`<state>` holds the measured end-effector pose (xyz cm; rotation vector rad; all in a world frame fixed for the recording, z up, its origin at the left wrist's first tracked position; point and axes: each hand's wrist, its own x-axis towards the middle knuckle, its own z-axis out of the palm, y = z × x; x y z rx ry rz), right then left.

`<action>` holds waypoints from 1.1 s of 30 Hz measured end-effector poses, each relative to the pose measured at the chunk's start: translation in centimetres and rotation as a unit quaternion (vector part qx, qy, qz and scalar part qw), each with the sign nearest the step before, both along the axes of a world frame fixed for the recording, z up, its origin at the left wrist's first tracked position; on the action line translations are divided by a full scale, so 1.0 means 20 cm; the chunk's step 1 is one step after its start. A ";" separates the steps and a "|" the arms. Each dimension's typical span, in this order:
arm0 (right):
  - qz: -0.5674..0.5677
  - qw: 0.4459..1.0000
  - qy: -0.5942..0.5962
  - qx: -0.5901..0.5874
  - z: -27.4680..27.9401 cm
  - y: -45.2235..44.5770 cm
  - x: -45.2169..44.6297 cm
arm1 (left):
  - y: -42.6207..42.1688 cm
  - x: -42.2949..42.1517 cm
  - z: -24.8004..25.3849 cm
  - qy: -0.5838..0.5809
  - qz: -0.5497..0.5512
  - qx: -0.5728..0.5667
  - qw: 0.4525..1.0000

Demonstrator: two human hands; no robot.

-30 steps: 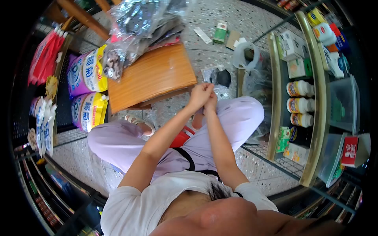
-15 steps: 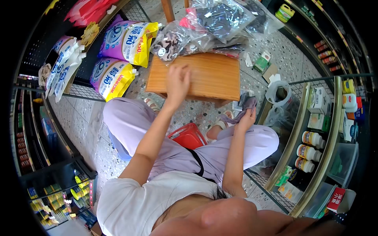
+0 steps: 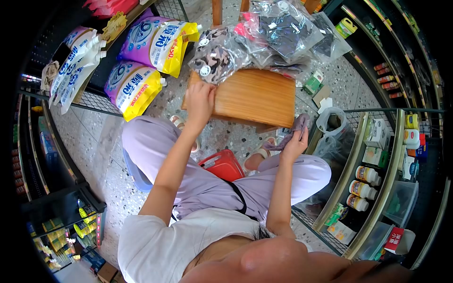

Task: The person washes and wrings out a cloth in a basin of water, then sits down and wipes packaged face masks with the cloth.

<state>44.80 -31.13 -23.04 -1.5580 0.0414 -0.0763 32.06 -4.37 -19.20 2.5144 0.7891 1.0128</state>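
My left hand rests over the left part of a small wooden stool, its fingers curled together. Their tips meet the lower edge of a clear plastic bag holding a camouflage face mask with white round valves; whether they grip it is hidden. More clear bags with dark fabric items are heaped on the stool's far side. Off the stool's near right corner, my right hand is closed around a crumpled grey-purple cloth, which sticks out above and left of the fingers.
Purple and yellow detergent bags stand on the left shelf. A red plastic object lies between my legs. On the right are a bin with a plastic liner, small boxes on the floor and a shelf with white bottles.
My left hand has shifted left over the stool, to the edge of the camouflage mask's bag. My right hand still holds the cloth. The whole view has shifted slightly.
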 end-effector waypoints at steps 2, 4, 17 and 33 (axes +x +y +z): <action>-0.006 0.997 -0.056 -0.050 -0.03 0.01 0.02 | -0.06 -0.08 -0.02 -0.011 -0.031 -0.038 0.999; -0.005 0.992 -0.091 -0.087 -0.02 0.03 0.01 | -0.13 -0.16 -0.03 -0.008 -0.055 -0.057 0.997; 0.122 0.944 -0.234 -0.197 0.25 0.21 -0.08 | -0.34 -0.36 -0.05 -0.009 -0.187 -0.144 0.972; 0.282 0.877 -0.286 -0.264 0.29 0.30 -0.10 | -0.07 -0.14 0.03 -0.041 0.006 -0.276 0.960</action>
